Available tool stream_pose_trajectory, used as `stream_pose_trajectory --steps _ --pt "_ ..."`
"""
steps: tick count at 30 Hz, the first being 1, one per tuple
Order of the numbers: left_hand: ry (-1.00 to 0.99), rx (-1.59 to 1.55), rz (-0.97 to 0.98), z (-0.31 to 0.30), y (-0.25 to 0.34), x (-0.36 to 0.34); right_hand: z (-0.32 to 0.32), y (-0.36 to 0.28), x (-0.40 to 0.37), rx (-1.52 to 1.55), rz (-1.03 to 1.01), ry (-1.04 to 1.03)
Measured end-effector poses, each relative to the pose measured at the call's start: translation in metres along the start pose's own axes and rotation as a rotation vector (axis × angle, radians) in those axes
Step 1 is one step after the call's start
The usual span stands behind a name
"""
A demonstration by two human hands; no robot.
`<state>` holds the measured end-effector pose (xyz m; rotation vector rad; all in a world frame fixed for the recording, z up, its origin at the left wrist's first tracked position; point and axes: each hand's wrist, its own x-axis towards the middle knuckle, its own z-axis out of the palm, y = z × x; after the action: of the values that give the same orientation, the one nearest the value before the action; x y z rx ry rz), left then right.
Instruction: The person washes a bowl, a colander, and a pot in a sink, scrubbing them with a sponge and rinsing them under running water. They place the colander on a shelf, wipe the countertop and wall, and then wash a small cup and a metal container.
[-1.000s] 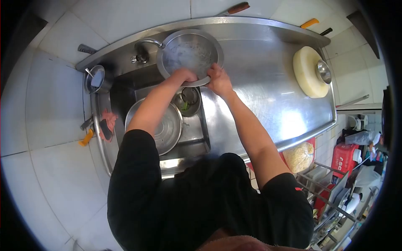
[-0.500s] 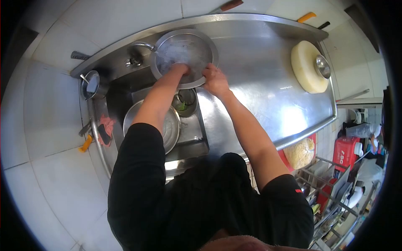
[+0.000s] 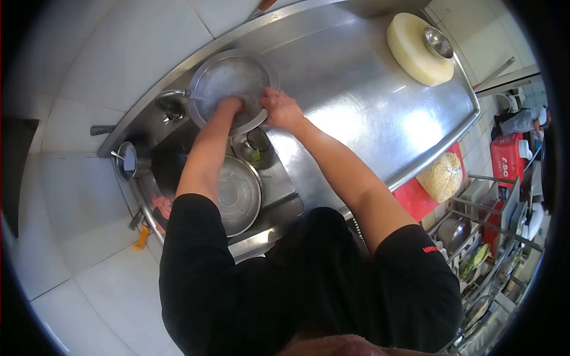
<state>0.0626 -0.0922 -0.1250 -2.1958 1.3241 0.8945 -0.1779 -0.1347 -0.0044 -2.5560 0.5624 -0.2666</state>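
Observation:
A wide steel basin point(image 3: 221, 70) with a flat rim is tipped under the tap point(image 3: 175, 94), and water runs from the spout into it. My left hand point(image 3: 233, 105) is down inside the basin, against its inner surface. Its fingers look curled, but what they hold, if anything, is hidden. On the basin's right rim, my right hand point(image 3: 281, 109) grips with fingers closed round the edge. Just below, a steel pot point(image 3: 270, 155) with something green inside stands in the sink point(image 3: 279, 190), beside a large round pan point(image 3: 244, 204) partly covered by my left forearm.
A steel drainboard point(image 3: 350, 89) stretches right, bearing a thick round pale block point(image 3: 409, 53) with a small metal bowl point(image 3: 438, 43) on it. At left stand a small pot point(image 3: 138, 159) and a pink cloth point(image 3: 161, 205). A bag of pale food point(image 3: 442, 177) and a rack point(image 3: 475, 207) are at right.
The view has turned and shifted, so the counter appears more slanted. The basin looks a little more tilted. My left hand is still inside it and my right hand still on its rim.

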Motion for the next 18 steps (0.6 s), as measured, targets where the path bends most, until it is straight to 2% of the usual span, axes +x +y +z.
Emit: stream_pose_trajectory --steps 1,4,5,7,10,13,14,16,18 --pt "-0.021 0.023 -0.037 -0.014 0.011 -0.022 0.000 0.000 0.000 0.007 0.007 -0.012" --pt "0.158 0.121 0.186 -0.002 0.032 -0.009 0.001 0.005 0.002 0.011 0.016 -0.026" --pt "0.126 0.051 0.184 0.000 0.029 -0.004 0.007 0.007 0.003 0.005 0.016 -0.017" --pt "0.057 -0.099 0.174 0.003 0.019 0.004 0.009 0.005 0.002 -0.002 0.013 -0.019" --pt "0.046 -0.175 -0.037 0.003 0.009 0.016 0.005 0.004 0.002 -0.006 0.008 -0.021" --pt "0.288 0.182 0.260 0.033 0.009 0.044 -0.001 0.003 0.002 0.000 0.016 -0.009" --pt "0.198 0.192 0.254 0.042 0.000 0.064 -0.003 0.000 0.001 -0.004 0.022 -0.019" --pt "0.045 0.054 0.169 0.024 0.000 0.052 -0.002 -0.004 -0.002 -0.004 0.022 -0.029" --pt "0.027 0.018 0.152 0.009 0.011 0.030 -0.004 -0.003 0.000 -0.003 0.016 -0.018"
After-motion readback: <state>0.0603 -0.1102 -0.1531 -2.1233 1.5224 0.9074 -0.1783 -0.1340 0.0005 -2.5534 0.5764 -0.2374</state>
